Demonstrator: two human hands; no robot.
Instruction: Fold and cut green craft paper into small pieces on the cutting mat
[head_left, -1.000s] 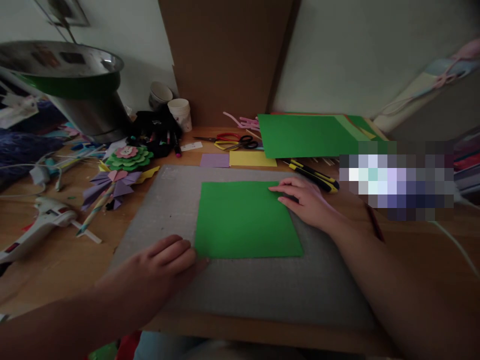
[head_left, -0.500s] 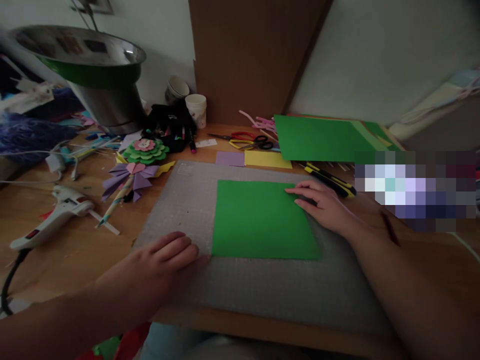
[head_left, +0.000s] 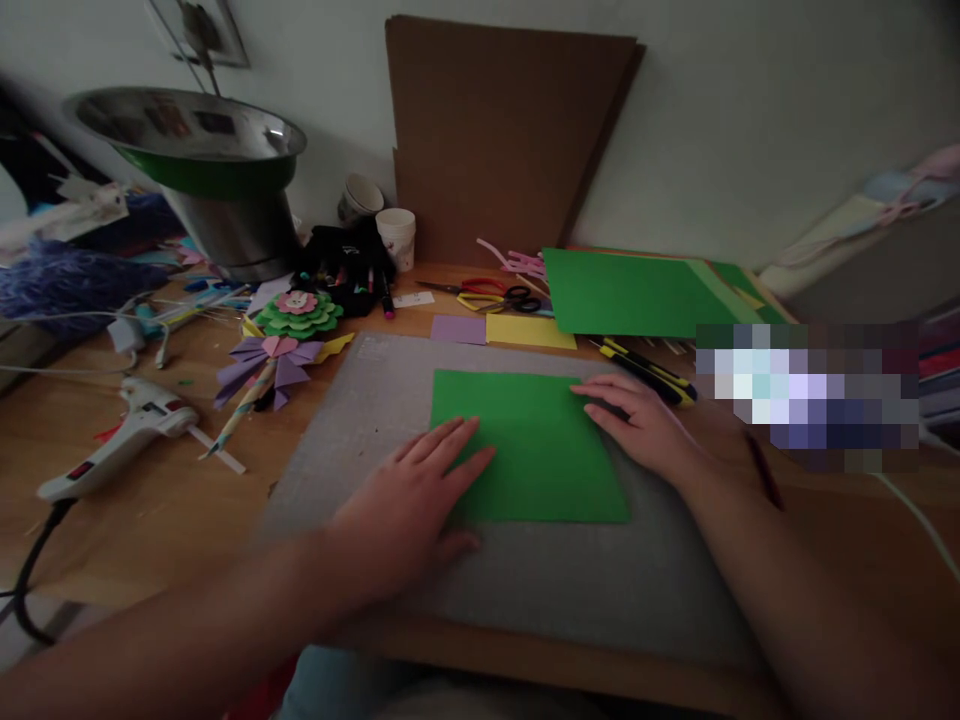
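1. Green paper sheet (head_left: 540, 470) lies flat on the gray mat (head_left: 555, 590), in front of the person and between the two hands, its near edge well back from the mat's near edge.
2. The left hand (head_left: 420, 480) rests over the left side of the sheet, palm down, fingers stretched out and a little spread, the thumb lying just below the sheet's near edge.
3. The right hand (head_left: 634, 415) is at the far right corner, fingertips on the paper, index finger and thumb parted.
4. The hands are apart from each other, and neither is clamped on anything.
5. The mat lies on a wooden bench (head_left: 217, 545). Just beyond its far edge, a purple paper piece (head_left: 457, 329) and a yellow paper piece (head_left: 532, 331) lie side by side.
6. Near the right hand, a black and yellow cutter (head_left: 652, 374) lies slanted; behind it are larger green sheets (head_left: 622, 295).
7. To the left of the mat are a paper flower (head_left: 298, 312) in green and pink, with purple folded paper below it, and a white glue gun (head_left: 124, 445) with a stick in its front.
8. Farther back stand a white cup (head_left: 397, 240) and a metal bowl (head_left: 187, 130); brown cardboard (head_left: 502, 140) leans against the wall.
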